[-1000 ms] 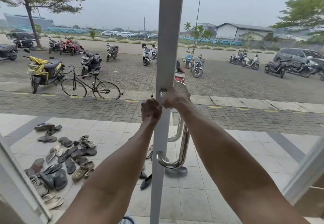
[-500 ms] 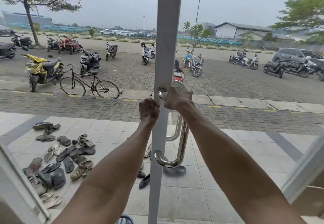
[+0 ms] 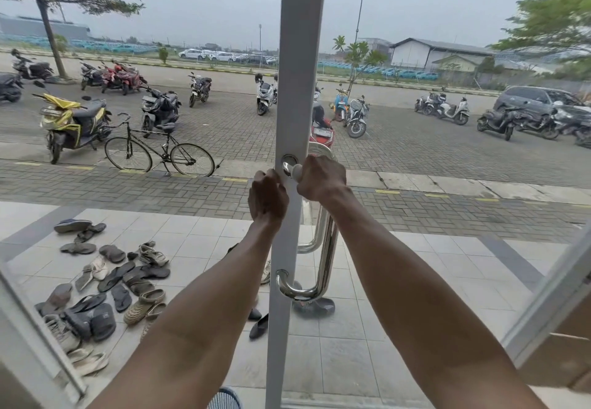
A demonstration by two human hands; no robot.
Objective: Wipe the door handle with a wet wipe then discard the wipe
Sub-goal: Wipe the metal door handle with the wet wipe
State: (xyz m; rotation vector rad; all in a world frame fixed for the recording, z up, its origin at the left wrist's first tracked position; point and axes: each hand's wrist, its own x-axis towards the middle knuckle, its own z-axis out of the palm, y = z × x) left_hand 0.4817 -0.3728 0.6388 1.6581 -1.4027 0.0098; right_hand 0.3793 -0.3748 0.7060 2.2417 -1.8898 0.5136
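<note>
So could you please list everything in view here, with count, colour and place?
door frame: one, white, centre
door handle: one pair, chrome, right of the frame
wet wipe: not visible
bicycle: one, black, left on the paving
yellow scooter: one, far left
other motorbikes: several, mixed colours, across the lot
sandals and shoes: many, mostly dark, tiles lower left
car: one, grey, far right
left hand: fisted at the frame's left edge
right hand: closed around the handle's top
</note>
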